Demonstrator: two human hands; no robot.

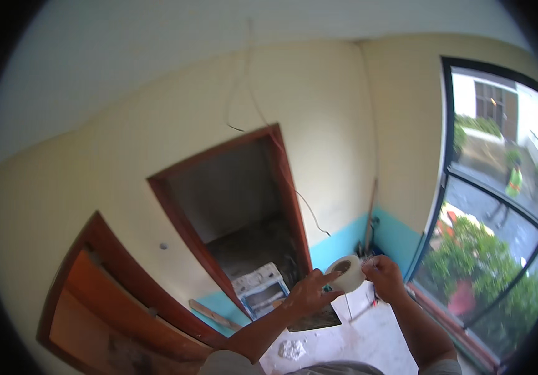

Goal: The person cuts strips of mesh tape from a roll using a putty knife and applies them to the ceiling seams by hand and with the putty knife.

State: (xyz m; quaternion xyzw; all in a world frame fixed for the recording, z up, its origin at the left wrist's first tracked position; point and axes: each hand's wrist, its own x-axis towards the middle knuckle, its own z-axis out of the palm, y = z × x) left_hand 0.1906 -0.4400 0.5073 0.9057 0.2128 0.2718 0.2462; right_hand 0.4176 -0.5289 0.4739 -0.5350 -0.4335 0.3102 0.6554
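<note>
A roll of whitish tape [348, 276] is held out in front of me, its hollow core showing. My left hand [309, 292] is closed on the roll's left side, with fingers at the core and along the edge. At the roll's right side my right hand [385, 275] is closed in a pinch. A thin translucent strip shows at its fingertips and looks like the free end of the tape. The fingertips partly hide that strip.
Loose wires [309, 209] hang by a wood-framed doorway [231, 194]. A white and blue box-like unit [261, 290] stands near its sill. Left is a wooden door [125, 300]; right, a large window [494, 187] with a person outside. Crumpled plastic [292, 349] lies on the floor.
</note>
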